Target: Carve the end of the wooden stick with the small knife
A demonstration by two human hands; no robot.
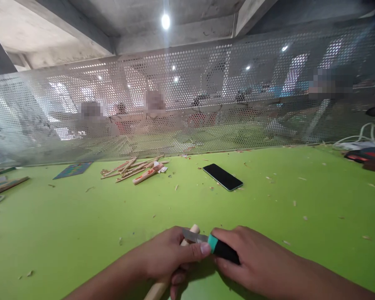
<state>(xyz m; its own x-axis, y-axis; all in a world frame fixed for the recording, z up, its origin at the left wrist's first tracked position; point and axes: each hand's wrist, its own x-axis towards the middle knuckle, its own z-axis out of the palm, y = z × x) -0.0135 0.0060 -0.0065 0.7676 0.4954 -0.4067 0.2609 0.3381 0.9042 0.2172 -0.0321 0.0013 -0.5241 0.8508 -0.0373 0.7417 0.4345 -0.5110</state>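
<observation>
My left hand (pixel 171 254) is wrapped round a pale wooden stick (pixel 158 288), whose far end pokes out past the fingers. In my right hand (pixel 246 254) is a knife (pixel 223 248) with a black and teal handle. Its blade lies across the stick near the far end, pointing left. The left thumb rests close to the blade, by the teal collar of the handle. Part of the stick is hidden under the left hand.
A phone (pixel 223 176) lies on the green table (pixel 90 225) ahead. Left of it sits a pile of wooden sticks (pixel 134 168) near a flat patterned sheet (pixel 72 170). Wood shavings are scattered about. A perforated metal screen (pixel 175 121) stands along the back; people show blurred behind it.
</observation>
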